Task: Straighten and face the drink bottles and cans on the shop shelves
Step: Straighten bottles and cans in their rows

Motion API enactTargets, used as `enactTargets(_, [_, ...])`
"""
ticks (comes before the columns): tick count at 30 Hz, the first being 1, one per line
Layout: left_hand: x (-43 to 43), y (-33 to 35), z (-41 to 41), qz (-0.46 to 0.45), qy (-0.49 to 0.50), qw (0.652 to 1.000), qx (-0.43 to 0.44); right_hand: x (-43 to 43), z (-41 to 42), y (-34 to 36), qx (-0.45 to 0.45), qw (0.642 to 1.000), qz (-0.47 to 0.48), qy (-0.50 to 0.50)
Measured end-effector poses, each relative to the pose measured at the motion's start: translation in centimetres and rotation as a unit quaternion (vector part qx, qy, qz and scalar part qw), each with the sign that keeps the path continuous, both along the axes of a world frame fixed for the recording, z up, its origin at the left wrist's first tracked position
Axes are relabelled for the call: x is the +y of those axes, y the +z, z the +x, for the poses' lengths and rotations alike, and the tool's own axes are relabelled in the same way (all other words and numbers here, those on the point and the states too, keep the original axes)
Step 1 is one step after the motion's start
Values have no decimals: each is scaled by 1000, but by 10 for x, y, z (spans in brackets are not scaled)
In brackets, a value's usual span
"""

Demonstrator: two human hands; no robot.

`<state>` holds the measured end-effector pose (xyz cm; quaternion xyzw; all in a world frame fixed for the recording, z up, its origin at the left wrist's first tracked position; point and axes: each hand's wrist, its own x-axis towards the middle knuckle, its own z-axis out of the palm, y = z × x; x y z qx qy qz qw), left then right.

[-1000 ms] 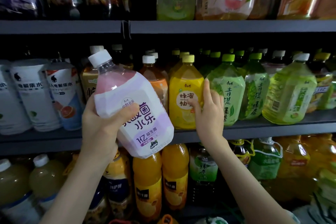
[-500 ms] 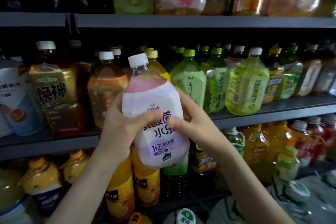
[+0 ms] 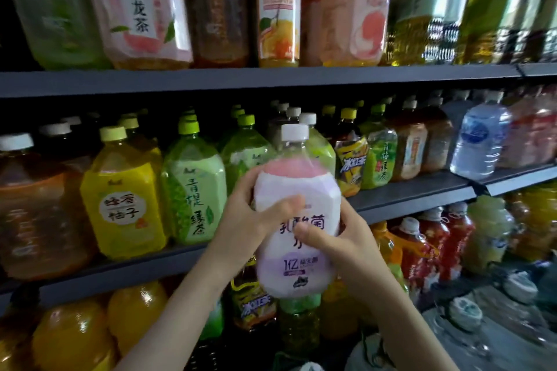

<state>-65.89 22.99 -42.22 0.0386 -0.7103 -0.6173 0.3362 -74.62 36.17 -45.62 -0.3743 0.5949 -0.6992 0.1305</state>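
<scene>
- Holding the pink-and-white bottle [image 3: 301, 181] upright between both hands, clear of the shelf edge [image 3: 407, 205], label toward me; I judge this lets me check its facing before seating it.
- Left hand [image 3: 250, 220] wraps its shoulder, thumb across the front; right hand [image 3: 337, 247] clasps the label's middle. Two grips steady a heavy, smooth body.
- Beyond my left hand: green tea bottle [image 3: 193, 190] and yellow bottle [image 3: 120, 205], labels outward.
- Past my right hand: iced tea bottle [image 3: 351, 166].
- Behind my fingers, white-capped bottles [image 3: 307, 119] crowd the row; I cannot tell which slot is free.

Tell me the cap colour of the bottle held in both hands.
White cap, on the pink-and-lilac bottle; the head view shows it.
</scene>
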Motion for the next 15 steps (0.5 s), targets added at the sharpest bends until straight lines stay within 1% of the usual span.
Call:
enactTargets(2, [4, 9, -25, -15, -7, 1000, 1, 12, -13, 2, -41, 998, -35, -23])
enactTargets(4, [1, 16, -55, -88, 46, 995, -15, 22, -26, 3, -76, 994, -66, -48])
enactTargets(5, [-2, 19, -70, -142, 93, 985, -36, 28, -32, 4, -82, 992, -75, -64])
enactTargets(6, [-5, 21, -86, -205, 143, 966, -63, 33, -39, 4, -82, 990, -80, -83])
enactTargets(7, [-8, 22, -101, -259, 177, 945, -88, 39, -44, 4, -80, 988, -85, -100])
enactTargets(8, [-9, 22, -112, -292, 187, 931, -113, 45, -50, 3, -77, 986, -91, -113])
enactTargets(10, [-9, 18, -128, -313, 187, 916, -166, 55, -59, 2, -75, 983, -104, -135])
enactTargets(12, [-8, 16, -134, -329, 218, 897, -201, 64, -66, 1, -69, 979, -114, -155])
enactTargets(14, [-3, 19, -131, -367, 266, 868, -202, 71, -73, 0, -65, 976, -120, -171])
enactTargets(15, [0, 18, -127, -383, 281, 860, -189, 74, -76, 0, -60, 975, -120, -177])
